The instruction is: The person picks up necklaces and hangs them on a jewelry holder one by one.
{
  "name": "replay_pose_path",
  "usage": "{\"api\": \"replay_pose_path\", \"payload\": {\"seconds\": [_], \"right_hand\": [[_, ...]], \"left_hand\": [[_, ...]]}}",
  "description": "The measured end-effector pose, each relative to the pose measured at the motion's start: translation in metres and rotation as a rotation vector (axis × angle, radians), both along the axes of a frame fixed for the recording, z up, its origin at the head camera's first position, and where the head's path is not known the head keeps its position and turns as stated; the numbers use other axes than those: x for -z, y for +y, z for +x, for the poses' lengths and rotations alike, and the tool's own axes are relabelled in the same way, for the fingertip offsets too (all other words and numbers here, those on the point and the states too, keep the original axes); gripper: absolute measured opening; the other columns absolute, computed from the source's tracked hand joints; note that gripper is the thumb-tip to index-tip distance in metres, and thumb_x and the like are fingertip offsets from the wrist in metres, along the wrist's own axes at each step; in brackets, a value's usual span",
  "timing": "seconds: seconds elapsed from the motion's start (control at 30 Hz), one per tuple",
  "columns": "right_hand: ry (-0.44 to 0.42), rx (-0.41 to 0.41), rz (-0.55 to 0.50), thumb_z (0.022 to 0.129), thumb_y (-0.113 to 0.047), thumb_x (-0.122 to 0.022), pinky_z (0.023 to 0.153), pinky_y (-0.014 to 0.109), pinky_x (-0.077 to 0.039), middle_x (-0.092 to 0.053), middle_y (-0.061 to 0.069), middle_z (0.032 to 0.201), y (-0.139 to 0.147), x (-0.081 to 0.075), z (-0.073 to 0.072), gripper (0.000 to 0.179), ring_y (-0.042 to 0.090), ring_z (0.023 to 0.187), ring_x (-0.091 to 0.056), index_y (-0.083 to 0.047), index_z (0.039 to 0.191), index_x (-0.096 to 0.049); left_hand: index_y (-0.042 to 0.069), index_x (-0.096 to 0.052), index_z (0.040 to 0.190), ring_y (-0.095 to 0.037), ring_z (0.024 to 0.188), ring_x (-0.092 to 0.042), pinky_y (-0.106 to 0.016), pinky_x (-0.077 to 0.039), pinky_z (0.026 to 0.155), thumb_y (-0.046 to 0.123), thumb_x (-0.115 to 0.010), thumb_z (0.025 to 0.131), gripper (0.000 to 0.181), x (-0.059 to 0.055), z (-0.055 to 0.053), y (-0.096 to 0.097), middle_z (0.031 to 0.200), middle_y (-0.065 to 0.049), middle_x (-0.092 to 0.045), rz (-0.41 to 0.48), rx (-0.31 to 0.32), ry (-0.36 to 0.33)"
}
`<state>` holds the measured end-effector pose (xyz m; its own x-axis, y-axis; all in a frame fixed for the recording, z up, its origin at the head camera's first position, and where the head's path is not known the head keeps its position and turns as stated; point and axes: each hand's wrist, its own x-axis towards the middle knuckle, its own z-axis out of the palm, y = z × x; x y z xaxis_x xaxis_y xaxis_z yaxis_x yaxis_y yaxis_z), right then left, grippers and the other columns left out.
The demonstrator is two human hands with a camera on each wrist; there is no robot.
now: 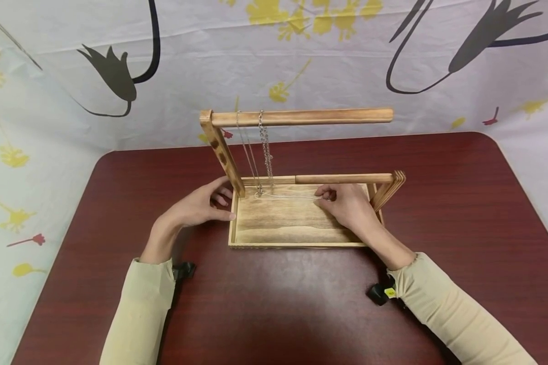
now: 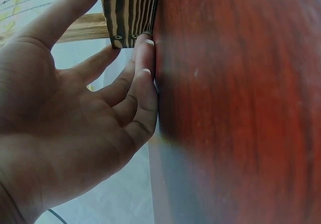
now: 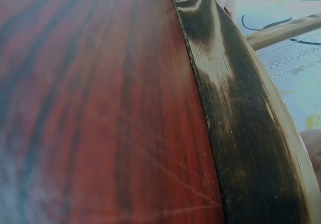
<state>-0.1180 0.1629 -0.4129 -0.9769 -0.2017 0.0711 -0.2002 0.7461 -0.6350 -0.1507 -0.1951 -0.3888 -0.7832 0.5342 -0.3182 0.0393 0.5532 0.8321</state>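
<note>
A wooden jewelry stand has a shallow tray (image 1: 283, 220) as its base, with a high bar (image 1: 319, 116) on a post at the left and a lower bar (image 1: 342, 178) at the right. Two silver chain necklaces (image 1: 266, 147) hang near the left end of the high bar. Along the tray floor stretches a thin pale necklace (image 1: 287, 196), its far end pinched between the thumb and fingers of my right hand (image 1: 349, 203). My left hand (image 1: 196, 205) touches the tray's left end, thumb and fingers spread apart, as the left wrist view also shows.
The dark red table (image 1: 283, 299) carries the stand near its back edge. Behind it hangs a pale cloth (image 1: 201, 61) with printed flowers. Black wrist cameras (image 1: 378, 294) sit at both sleeves. In the right wrist view, the tray's striped side (image 3: 235, 113) blocks most of the hand.
</note>
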Motion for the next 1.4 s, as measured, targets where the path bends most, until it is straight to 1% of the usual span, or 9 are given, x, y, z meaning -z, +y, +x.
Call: {"api": "replay_pose_path", "payload": {"seconds": [0.2,0.37,0.57,0.77,1.0,1.17,1.4], "right_hand": [[-0.01,0.007,0.016,0.087,-0.019,-0.077,0.068,0.033,-0.044,-0.068,0.0,0.076,-0.0004,0.0006,-0.0007,0.005,0.016,0.072,-0.06,-0.014,0.087,-0.077],[-0.057,0.014,0.033,0.088,-0.019,-0.077,0.068,0.033,-0.044,-0.068,0.0,0.077,-0.0012,-0.001,-0.0023,0.006,0.017,0.072,-0.059,-0.013,0.088,-0.078],[-0.078,0.008,0.041,0.09,-0.019,-0.075,0.063,0.033,-0.042,-0.071,0.0,0.079,-0.0013,-0.003,-0.0018,0.008,0.017,0.067,-0.056,-0.012,0.088,-0.078],[-0.117,-0.008,0.043,0.093,-0.018,-0.071,0.066,0.033,-0.044,-0.066,0.001,0.079,-0.0025,-0.002,-0.0014,0.008,0.017,0.071,-0.057,-0.011,0.09,-0.074],[-0.088,-0.043,0.035,0.094,-0.016,-0.07,0.066,0.033,-0.043,-0.064,0.001,0.078,-0.0023,-0.0008,-0.0004,0.007,0.017,0.07,-0.055,-0.011,0.09,-0.072],[-0.083,-0.039,0.025,0.095,-0.018,-0.069,0.065,0.034,-0.041,-0.064,0.002,0.079,-0.0014,-0.0028,0.0,0.008,0.018,0.069,-0.053,-0.012,0.091,-0.071],[-0.092,-0.036,0.011,0.097,-0.021,-0.067,0.063,0.033,-0.038,-0.066,0.002,0.083,-0.0022,-0.0024,0.0006,0.009,0.018,0.066,-0.049,-0.014,0.093,-0.071]], "left_hand": [[0.006,-0.021,0.158,-0.032,0.112,-0.053,-0.046,-0.044,0.096,0.012,-0.08,0.085,0.094,0.0,0.0007,-0.0002,0.129,-0.021,-0.052,0.002,-0.002,0.0],[0.007,-0.021,0.158,-0.031,0.111,-0.053,-0.044,-0.044,0.095,0.013,-0.081,0.085,0.095,-0.0004,0.0007,0.0005,0.129,-0.019,-0.052,-0.011,-0.006,0.004],[0.008,-0.022,0.158,-0.03,0.109,-0.053,-0.042,-0.044,0.093,0.014,-0.081,0.084,0.095,-0.0004,0.0003,0.0005,0.128,-0.018,-0.053,-0.019,-0.003,0.014],[0.007,-0.022,0.158,-0.03,0.107,-0.053,-0.041,-0.044,0.093,0.013,-0.081,0.084,0.094,0.0004,0.0001,0.0,0.128,-0.018,-0.053,-0.01,-0.001,0.021],[0.009,-0.023,0.158,-0.03,0.108,-0.053,-0.042,-0.044,0.093,0.012,-0.081,0.084,0.094,0.0002,-0.0003,0.0004,0.128,-0.018,-0.053,-0.01,-0.004,0.01],[0.007,-0.02,0.158,-0.031,0.109,-0.053,-0.043,-0.044,0.094,0.013,-0.08,0.085,0.095,-0.0006,-0.001,0.0002,0.129,-0.019,-0.052,-0.015,0.004,0.013],[0.01,-0.021,0.158,-0.03,0.109,-0.053,-0.043,-0.043,0.094,0.013,-0.08,0.085,0.094,0.0,-0.0001,0.0002,0.129,-0.017,-0.052,-0.015,-0.007,-0.006]]}}
